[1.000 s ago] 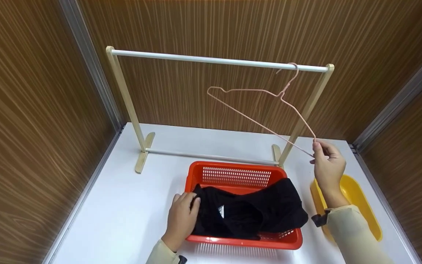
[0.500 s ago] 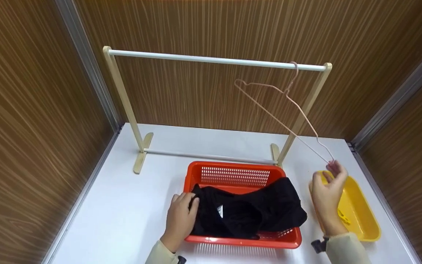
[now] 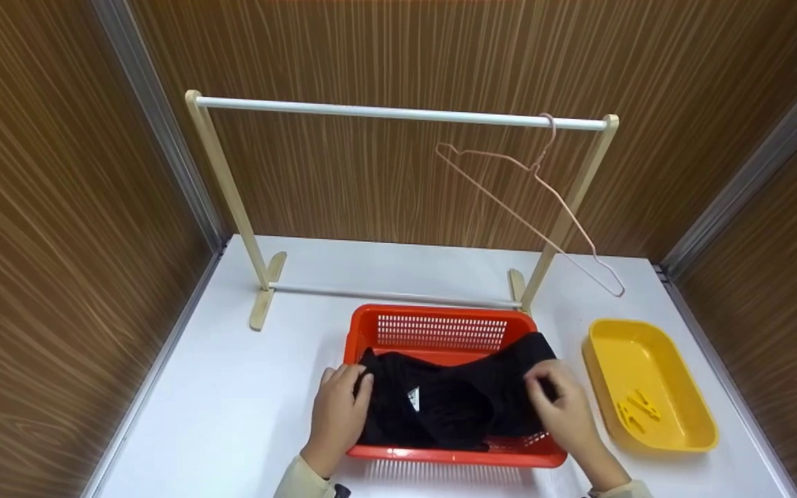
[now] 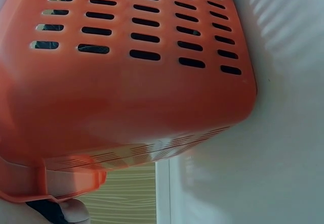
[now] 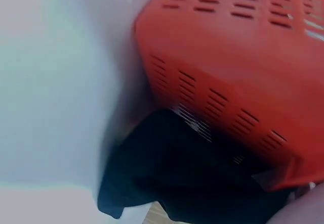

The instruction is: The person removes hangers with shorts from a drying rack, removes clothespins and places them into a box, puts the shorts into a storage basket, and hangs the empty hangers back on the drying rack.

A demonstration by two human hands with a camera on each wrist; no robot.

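A black garment [image 3: 454, 404] with a small white label [image 3: 414, 398] lies bunched in the red basket [image 3: 445, 456], its right end draped over the rim. My left hand [image 3: 337, 413] grips the garment's left end at the basket's left rim. A bit of black cloth shows between its fingers in the left wrist view. Over the garment's right end is my right hand [image 3: 566, 409], fingers bent and thumb close to them; I cannot tell whether they pinch cloth. A pink hanger [image 3: 509, 209] hangs tilted from the rack's rod [image 3: 371, 111], touched by neither hand.
The wooden rack [image 3: 227, 181] stands behind the basket, its lower bar [image 3: 391, 295] close to the back rim. To the right is a yellow tray [image 3: 672, 387] with yellow clothes pegs [image 3: 640, 408] inside. Wood-patterned panels [image 3: 343, 200] enclose the white table [image 3: 246, 415].
My right hand has let go of the hanger's lower corner and come down left to the garment's right end. The hanger now hangs free. My left hand stays at the garment's left end.
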